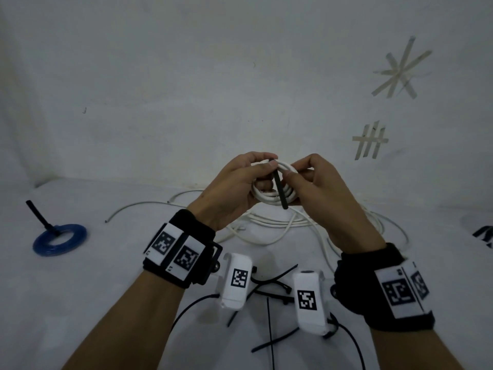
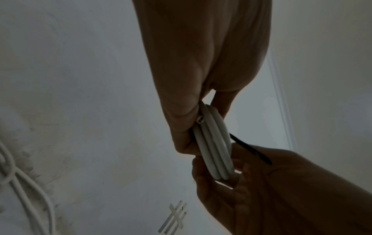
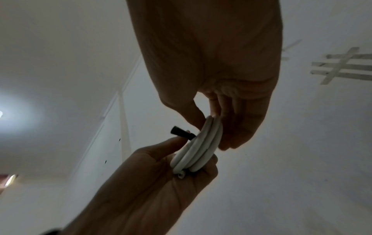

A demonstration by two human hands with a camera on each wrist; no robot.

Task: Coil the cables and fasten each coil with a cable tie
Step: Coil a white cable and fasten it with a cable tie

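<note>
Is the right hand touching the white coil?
Touching. The right wrist view shows the right hand pinching the white coil between thumb and fingers, no gap.

Tied coil (image 1: pixel 59 238) lies left of loose cables (image 1: pixel 269 222), ties (image 1: pixel 269 287) nearer.

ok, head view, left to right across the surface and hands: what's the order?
blue coil with a black tie on it → left hand → white coil held up with a black cable tie across it → right hand → tape marks on the wall.
</note>
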